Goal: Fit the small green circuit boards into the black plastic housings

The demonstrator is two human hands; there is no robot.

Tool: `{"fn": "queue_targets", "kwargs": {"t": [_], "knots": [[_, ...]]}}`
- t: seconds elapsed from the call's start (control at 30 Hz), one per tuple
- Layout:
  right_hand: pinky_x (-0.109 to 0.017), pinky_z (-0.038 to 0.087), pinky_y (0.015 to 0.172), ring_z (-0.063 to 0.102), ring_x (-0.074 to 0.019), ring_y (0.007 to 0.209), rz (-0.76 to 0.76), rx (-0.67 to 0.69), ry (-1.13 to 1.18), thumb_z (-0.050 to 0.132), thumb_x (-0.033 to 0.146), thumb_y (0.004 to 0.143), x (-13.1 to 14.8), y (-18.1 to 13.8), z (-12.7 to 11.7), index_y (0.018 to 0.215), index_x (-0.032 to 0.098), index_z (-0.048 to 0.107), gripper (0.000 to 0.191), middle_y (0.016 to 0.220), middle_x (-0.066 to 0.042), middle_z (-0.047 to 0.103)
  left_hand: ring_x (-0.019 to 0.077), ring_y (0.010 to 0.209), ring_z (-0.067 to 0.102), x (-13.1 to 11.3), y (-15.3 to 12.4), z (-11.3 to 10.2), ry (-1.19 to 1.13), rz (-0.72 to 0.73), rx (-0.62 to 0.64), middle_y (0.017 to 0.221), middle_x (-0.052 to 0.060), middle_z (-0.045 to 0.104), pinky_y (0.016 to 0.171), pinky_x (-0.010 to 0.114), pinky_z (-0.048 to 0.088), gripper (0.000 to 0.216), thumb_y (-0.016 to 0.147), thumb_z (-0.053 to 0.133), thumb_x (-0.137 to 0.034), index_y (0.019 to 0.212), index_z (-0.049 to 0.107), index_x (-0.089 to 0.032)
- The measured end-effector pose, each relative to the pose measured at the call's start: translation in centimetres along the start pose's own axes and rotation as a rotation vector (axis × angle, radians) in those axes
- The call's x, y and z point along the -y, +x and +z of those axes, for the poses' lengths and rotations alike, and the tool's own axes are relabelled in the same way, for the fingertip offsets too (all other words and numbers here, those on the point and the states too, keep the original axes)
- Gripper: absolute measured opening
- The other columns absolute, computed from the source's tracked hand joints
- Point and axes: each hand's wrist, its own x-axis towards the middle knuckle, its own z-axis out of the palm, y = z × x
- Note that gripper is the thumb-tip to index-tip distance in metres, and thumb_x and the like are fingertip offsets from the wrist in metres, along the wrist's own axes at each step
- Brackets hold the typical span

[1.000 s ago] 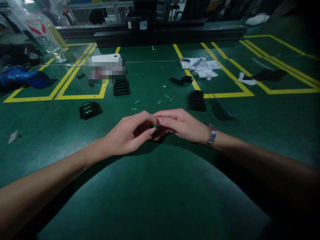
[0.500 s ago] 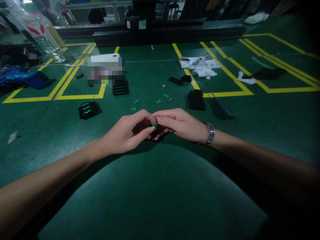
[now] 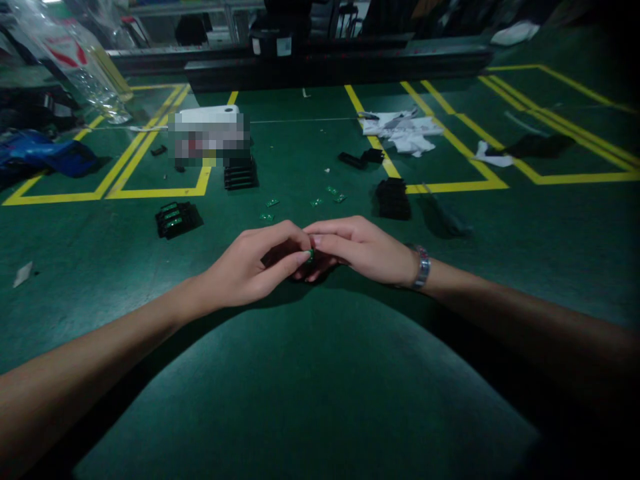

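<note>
My left hand [image 3: 263,260] pinches a small green circuit board [image 3: 311,255] between thumb and fingers. Meeting it from the other side, my right hand [image 3: 363,250] has its fingers closed at the same spot; whatever lies between them is mostly hidden. Just beyond the hands lie several loose green circuit boards [image 3: 317,203] on the green mat. A black plastic holder [image 3: 173,220] with green boards in it sits to the left. Stacked black plastic parts [image 3: 240,175] stand farther back, and another dark stack [image 3: 393,199] is at the right.
A clear plastic bottle [image 3: 83,63] stands at the back left near a blue item [image 3: 47,153]. Behind the stacked parts is a white box [image 3: 210,115], partly blurred out. Crumpled white paper [image 3: 403,128] lies back right. A long black bar [image 3: 330,72] crosses the far side.
My left thumb has shifted slightly over the green circuit board, so less of it shows. Both hands otherwise stay in place.
</note>
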Motion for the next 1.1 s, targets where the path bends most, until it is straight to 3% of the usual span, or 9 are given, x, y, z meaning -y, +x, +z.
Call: {"fn": "queue_targets", "kwargs": {"t": [0.47, 1.1], "knots": [[-0.027, 0.064, 0.073, 0.077, -0.0179, 0.078, -0.014, 0.017, 0.014, 0.067, 0.027, 0.095, -0.08, 0.01, -0.04, 0.105, 0.010, 0.071, 0.020, 0.089, -0.008, 0.077, 0.0107, 0.073, 0.061, -0.20, 0.10, -0.17, 0.001, 0.049, -0.010, 0.085, 0.003, 0.067, 0.068, 0.023, 0.049, 0.006, 0.095, 0.063, -0.019, 0.098, 0.066, -0.015], [-0.025, 0.064, 0.069, 0.077, -0.0178, 0.078, 0.026, -0.061, 0.028, 0.067, 0.026, 0.093, 0.04, 0.05, 0.15, 0.105, 0.017, 0.075, 0.018, 0.087, -0.005, 0.078, 0.0118, 0.077, 0.062, -0.22, -0.25, 0.16, 0.112, 0.177, -0.032, 0.087, 0.004, 0.068, 0.069, 0.024, 0.048, 0.007, 0.093, 0.063, -0.014, 0.100, 0.063, -0.015]]}}
